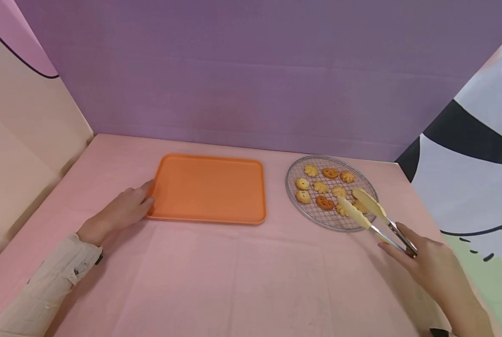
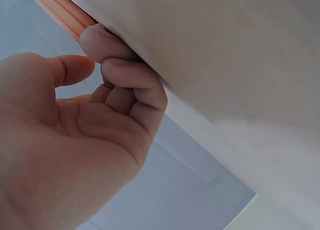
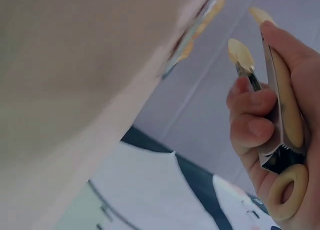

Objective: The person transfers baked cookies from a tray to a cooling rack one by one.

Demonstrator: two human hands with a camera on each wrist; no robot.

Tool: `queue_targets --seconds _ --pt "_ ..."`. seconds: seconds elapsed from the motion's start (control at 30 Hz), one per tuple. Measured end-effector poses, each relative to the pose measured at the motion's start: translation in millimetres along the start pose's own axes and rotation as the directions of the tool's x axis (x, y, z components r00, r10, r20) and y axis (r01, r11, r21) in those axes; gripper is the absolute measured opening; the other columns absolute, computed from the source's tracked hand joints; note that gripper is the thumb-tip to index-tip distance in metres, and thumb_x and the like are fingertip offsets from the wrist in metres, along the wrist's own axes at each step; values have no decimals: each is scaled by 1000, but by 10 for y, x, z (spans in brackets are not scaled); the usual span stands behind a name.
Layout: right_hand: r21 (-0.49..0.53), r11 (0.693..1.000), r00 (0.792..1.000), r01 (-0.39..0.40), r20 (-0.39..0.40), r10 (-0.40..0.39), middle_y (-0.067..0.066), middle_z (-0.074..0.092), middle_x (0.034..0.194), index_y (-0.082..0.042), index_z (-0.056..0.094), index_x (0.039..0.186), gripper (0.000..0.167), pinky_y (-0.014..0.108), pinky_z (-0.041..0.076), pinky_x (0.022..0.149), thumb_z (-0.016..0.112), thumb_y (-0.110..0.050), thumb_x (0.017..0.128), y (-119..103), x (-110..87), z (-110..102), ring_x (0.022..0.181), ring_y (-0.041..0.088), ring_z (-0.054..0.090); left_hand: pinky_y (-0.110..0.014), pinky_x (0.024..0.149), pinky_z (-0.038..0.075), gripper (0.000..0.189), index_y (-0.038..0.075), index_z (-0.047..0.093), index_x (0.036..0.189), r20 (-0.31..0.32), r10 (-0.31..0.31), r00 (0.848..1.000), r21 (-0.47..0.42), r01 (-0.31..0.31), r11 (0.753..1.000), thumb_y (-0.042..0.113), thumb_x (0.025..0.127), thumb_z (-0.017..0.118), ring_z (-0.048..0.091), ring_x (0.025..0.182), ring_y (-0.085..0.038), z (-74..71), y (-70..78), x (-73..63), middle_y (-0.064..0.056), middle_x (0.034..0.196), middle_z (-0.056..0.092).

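Note:
My left hand is at the left edge of an orange tray, its thumb and forefinger at the rim. The left wrist view shows its fingers curled beside the end of the tray. My right hand grips metal tongs with cream scalloped tips, the arms spread apart. Those tips overlap the right side of a round wire-mesh rack in the head view, with nothing between them. Several cookies lie on the mesh, including a pretzel-shaped cookie and a flower-shaped cookie.
A pink cloth covers the table. Behind it rises a purple wall. A beige panel stands at the left, and a panel with black-and-white cartoon drawing at the right. The tray and rack lie side by side, a short gap between them.

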State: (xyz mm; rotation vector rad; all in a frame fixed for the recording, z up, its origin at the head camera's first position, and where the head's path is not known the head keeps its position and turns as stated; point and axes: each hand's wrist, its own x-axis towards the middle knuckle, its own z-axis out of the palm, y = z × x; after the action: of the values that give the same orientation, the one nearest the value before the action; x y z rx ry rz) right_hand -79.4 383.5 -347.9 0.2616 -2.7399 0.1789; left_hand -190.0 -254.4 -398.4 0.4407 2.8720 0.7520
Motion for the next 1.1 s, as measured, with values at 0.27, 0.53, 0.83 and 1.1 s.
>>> queue_targets --seconds 0.27,0.53,0.83,1.1 --pt "23 997 995 76 68 -77 -13 44 64 -11 66 121 58 26 29 48 83 -43 77 -355 60 -24 54 4 35 -49 89 43 59 -12 24 151 6 -2 1000 5 2 1000 16 103 42 59 87 -27 3 2 -7 2 73 60" --pt "86 984 975 157 142 -168 -13 44 69 -17 67 125 65 23 31 50 83 -52 73 -702 164 70 55 1 35 -48 88 43 59 -12 24 151 2 2 1000 6 -2 1000 16 102 41 59 87 -26 2 10 -8 2 72 59" --pt "148 971 917 185 330 -225 -8 51 77 -20 59 137 80 28 36 57 75 -66 74 -984 346 215 63 7 43 -47 86 43 59 -12 23 151 1 10 1000 0 -10 1000 16 102 41 59 82 -24 10 -6 0 2 70 58" --pt "209 963 884 170 400 -243 -9 50 74 -17 57 134 78 28 38 60 81 -60 72 -1005 401 329 65 5 45 -45 84 43 58 -12 23 151 6 15 1000 -12 -15 1000 15 102 41 57 73 -18 4 -5 -4 2 73 60"
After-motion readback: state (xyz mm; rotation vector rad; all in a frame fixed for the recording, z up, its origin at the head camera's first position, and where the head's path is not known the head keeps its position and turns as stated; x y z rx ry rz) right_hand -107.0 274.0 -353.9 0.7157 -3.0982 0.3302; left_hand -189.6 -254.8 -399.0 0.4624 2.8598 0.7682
